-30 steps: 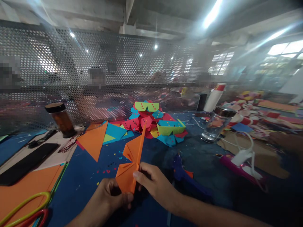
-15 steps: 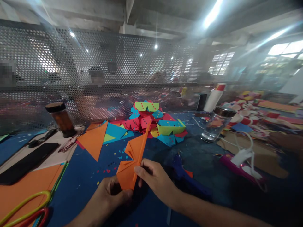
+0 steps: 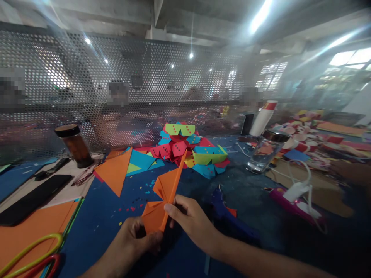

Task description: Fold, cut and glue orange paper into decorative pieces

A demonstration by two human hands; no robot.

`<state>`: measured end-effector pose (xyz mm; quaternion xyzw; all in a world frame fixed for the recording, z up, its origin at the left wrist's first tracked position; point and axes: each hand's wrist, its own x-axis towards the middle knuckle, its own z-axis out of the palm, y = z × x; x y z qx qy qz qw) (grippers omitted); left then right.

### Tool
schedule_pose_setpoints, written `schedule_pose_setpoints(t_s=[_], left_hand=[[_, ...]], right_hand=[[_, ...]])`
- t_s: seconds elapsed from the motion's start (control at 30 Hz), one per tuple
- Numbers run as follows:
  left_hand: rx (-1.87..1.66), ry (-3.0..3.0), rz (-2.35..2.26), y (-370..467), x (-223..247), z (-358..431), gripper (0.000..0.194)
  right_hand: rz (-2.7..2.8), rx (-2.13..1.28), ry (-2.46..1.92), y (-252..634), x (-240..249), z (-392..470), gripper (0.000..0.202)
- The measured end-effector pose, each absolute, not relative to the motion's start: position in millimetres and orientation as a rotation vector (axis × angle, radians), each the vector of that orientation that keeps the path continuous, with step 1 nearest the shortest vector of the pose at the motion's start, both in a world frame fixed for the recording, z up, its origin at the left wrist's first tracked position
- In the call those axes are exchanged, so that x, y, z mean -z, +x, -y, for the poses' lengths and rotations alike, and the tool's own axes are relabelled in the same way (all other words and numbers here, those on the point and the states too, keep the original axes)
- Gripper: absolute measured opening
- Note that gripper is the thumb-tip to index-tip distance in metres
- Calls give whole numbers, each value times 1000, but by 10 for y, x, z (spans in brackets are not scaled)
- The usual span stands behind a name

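An orange folded paper piece (image 3: 166, 185) is held up over the blue table, with a narrow folded band along its right edge and two flaps spreading to the left. My left hand (image 3: 136, 239) pinches its lower end, thumb at the bottom corner. Around the band's middle, my right hand (image 3: 185, 214) closes with thumb and fingertips. Beyond the paper stands a pile of folded red, blue and green pieces (image 3: 179, 148) with punched holes or dots. Flat orange triangles (image 3: 116, 172) and blue ones (image 3: 139, 162) lie to the left.
Scissors (image 3: 31, 255), a black phone (image 3: 34, 197) and a brown-filled jar (image 3: 77, 148) are at left. To the right are a blue glue gun (image 3: 228, 216), a clear glass jar (image 3: 265, 152), a pink power strip (image 3: 295, 206) and paper cups (image 3: 263, 117). A perforated metal screen (image 3: 130, 77) stands behind.
The orange paper has tilted slightly, its upper tip shifting a little right and down, and its lower flap looks more folded over. Both hands keep their grip in nearly the same places.
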<state>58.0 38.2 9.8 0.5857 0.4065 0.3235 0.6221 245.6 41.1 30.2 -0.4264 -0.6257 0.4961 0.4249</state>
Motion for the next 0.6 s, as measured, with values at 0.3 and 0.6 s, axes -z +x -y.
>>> schedule_pose_setpoints(t_s=[0.3,0.6], left_hand=[[-760,1318,-948,610,-94,-372,44],[-732,1339,-921,575,-49,-401,49]], right_hand=[[1599,-1228,-1095,2436,-298,-385,36],[1638,-1138,-1201,2456,-311,-396,44]])
